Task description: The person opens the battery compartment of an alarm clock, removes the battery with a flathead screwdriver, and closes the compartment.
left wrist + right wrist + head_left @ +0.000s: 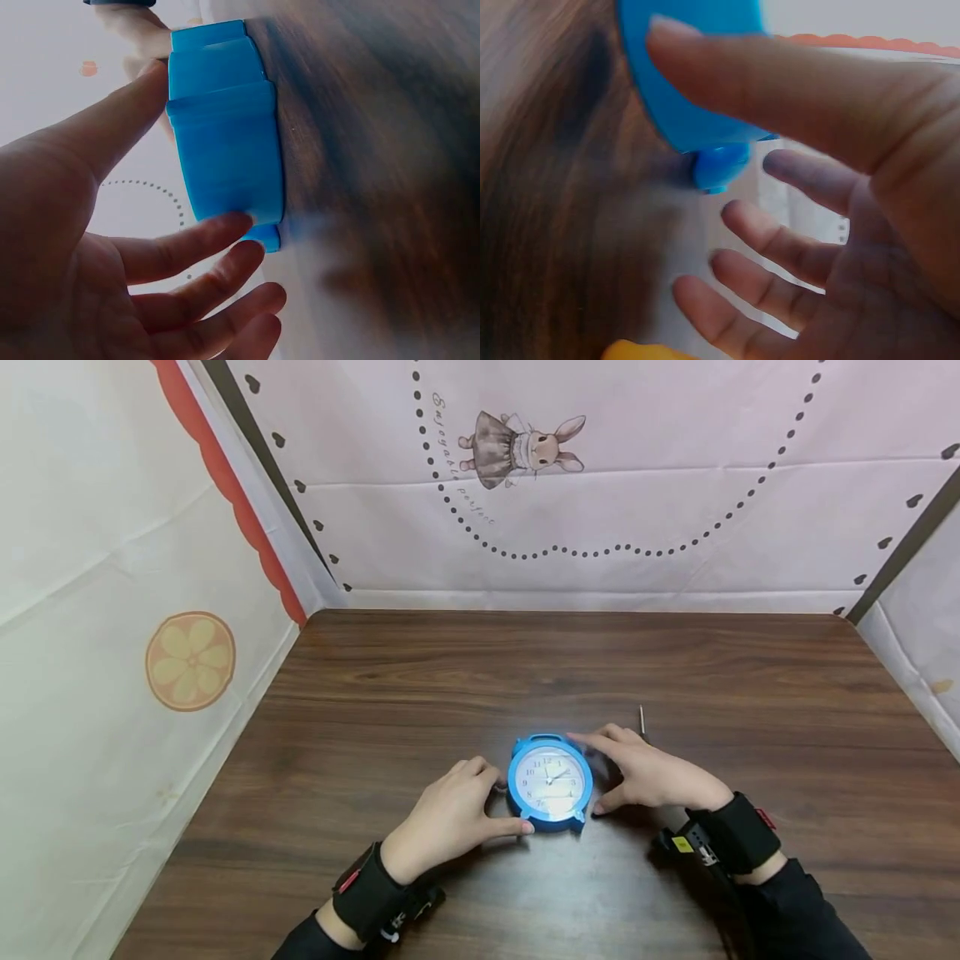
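Note:
A blue round alarm clock (550, 781) lies on the wooden table with its white dial facing up. My left hand (450, 814) is at its left side, thumb by the lower rim and the other fingers loosely bent; in the left wrist view the index fingertip (240, 221) overlaps the blue casing (225, 150). On the opposite side my right hand (648, 772) arches with spread fingers, index tip at the clock's upper right edge. The right thumb (679, 45) crosses the casing in the right wrist view, while the other fingers are apart from it.
Behind the right hand a thin metal shaft (642, 720) with a dark end sticks out, partly hidden. An orange object (645, 350) shows at the bottom of the right wrist view. Printed white cloth (600, 518) walls off the table's back and sides.

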A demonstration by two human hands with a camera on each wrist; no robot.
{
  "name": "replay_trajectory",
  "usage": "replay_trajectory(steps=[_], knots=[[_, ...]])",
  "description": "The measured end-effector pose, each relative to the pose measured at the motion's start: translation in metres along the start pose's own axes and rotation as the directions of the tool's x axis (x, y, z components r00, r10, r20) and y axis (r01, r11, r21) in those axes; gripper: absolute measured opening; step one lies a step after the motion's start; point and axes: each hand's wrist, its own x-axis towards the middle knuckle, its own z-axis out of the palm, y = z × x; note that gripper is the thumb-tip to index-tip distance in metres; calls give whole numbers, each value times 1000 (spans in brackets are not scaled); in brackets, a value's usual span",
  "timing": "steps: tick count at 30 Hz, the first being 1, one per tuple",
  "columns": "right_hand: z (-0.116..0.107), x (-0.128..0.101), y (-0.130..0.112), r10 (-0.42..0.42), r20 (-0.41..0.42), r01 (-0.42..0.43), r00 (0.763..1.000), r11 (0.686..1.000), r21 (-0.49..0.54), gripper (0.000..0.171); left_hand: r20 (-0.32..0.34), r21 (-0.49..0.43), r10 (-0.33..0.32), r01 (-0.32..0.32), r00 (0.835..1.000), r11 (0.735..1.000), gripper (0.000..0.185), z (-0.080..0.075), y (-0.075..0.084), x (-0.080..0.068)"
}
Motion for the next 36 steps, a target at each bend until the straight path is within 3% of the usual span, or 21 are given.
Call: replay_trajectory(steps=[3,7,12,17,25,33,36], knots=[[1,6,4,-15,-12,14,1000,1000,-19,83,0,-4,4,-4,1000,1000,67,1,0,1],[-6,16,6,25,-69,-22,997,999,35,52,-3,-28,0,0,1000,1000,65,2,-1,1],[-18,51,-1,94,-136,-88,986,995,46,21,0,-78,-19,19,1000,997,60,1,-5,-4],[-17,80,-9,51,-44,-52,998,998,-34,13,12,-132,-19,20,1000,991,57,5,-8,-6],[-19,98,-16,-10,29,14,1000,992,-129,11,0,-151,-3,3,1000,989,55,6,-8,-2],[-21,101,-17,63,106,-45,992,986,-162,14,-14,-154,-5,3,1000,988,54,5,-7,-2],[-24,98,-19,65,99,-49,993,986,-158,16,-24,-155,-6,2,1000,988,55,5,-8,-2]])
